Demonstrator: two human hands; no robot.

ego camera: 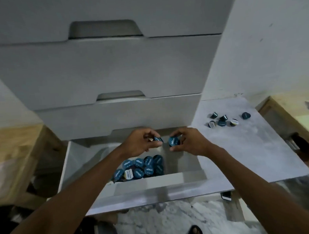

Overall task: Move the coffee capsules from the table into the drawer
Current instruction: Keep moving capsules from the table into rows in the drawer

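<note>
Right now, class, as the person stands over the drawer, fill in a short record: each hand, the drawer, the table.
left hand: pinches a blue capsule above the open drawer
right hand: pinches a second blue capsule, close beside the first
open drawer: lowest one, pulled out, holds a capsule pile
table: six loose capsules left
drawers above: closed

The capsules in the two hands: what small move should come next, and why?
Probably lower and release both: the left hand pinches a capsule and the right hand a second capsule above the open drawer, which already holds a pile. More capsules lie on the table.
</note>
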